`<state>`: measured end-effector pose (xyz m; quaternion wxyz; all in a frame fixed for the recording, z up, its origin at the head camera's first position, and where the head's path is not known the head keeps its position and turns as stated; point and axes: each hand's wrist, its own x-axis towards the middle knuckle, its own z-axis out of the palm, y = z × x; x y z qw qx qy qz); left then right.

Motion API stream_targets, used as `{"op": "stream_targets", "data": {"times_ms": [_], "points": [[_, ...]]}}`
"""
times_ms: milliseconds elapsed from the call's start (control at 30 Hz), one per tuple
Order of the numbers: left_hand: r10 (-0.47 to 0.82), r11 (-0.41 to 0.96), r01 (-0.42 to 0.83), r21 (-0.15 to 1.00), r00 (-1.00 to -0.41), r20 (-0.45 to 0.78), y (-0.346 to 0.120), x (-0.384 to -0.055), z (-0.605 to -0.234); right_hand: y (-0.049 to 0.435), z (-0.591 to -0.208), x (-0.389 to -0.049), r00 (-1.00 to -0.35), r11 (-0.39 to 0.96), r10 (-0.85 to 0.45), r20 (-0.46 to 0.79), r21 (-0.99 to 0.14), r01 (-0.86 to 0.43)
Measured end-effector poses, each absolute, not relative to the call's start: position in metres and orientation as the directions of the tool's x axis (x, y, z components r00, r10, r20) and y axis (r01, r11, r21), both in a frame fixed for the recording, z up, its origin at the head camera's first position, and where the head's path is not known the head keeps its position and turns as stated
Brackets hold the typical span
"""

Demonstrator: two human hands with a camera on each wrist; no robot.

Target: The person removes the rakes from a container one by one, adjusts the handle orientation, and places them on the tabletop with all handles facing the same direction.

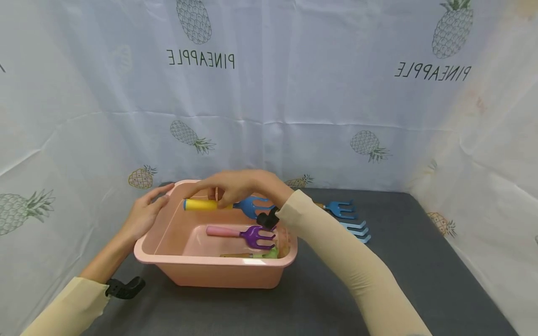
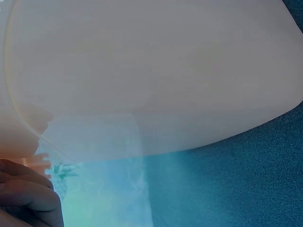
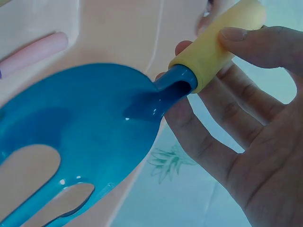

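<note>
My right hand (image 1: 237, 186) pinches the yellow handle of a blue hand fork (image 1: 251, 206) between thumb and fingers, above a pink plastic basin (image 1: 218, 273). In the right wrist view, the blue hand fork (image 3: 90, 109) points away to the lower left. My left hand (image 1: 145, 214) grips the basin's left rim; in the left wrist view its curled fingers (image 2: 31, 191) show at the lower left beside the basin wall (image 2: 142, 71). Inside the basin lie a purple hand fork (image 1: 254, 237) with a pink handle and a green-headed tool (image 1: 269, 253) with a wooden handle, partly hidden by the front rim.
Right of the basin, partly behind my right forearm, lie a blue fork (image 1: 341, 209) and a light-blue pronged tool (image 1: 357, 228) on the dark table (image 1: 403, 252). A white pineapple-print cloth (image 1: 269, 93) hangs at the back and sides.
</note>
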<state>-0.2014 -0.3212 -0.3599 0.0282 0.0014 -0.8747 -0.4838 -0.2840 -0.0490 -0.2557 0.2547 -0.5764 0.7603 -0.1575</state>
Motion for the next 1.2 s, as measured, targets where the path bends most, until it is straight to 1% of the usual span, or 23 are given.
{"op": "stream_targets", "data": {"times_ms": [100,200,400,567,867,1200], "points": [[-0.029,0.532,0.025,0.846,-0.998,0.048,-0.321,-0.201,-0.36,-0.046,-0.25,-0.281,-0.225,0.293,-0.955,-0.193,-0.508,-0.81],[-0.026,0.531,0.024,0.847,-0.999,0.044,-0.321,-0.201,-0.359,-0.043,-0.246,-0.279,-0.227,0.291,-0.956,-0.187,-0.494,-0.819],[-0.025,0.538,0.014,0.843,-0.999,0.032,-0.322,-0.201,-0.36,-0.034,-0.24,-0.276,-0.223,0.277,-0.96,-0.169,-0.467,-0.84],[-0.035,0.537,0.026,0.844,-0.998,0.052,-0.322,-0.201,-0.361,-0.025,-0.235,-0.274,-0.215,0.26,-0.965,-0.148,-0.456,-0.851],[-0.037,0.526,0.03,0.85,-0.998,0.059,-0.321,-0.201,-0.362,-0.007,-0.229,-0.267,-0.256,0.288,-0.958,-0.131,-0.422,-0.86],[-0.039,0.516,0.041,0.856,-0.997,0.071,-0.321,-0.2,-0.361,0.021,-0.221,-0.262,-0.275,0.298,-0.955,-0.115,-0.385,-0.873]]}}
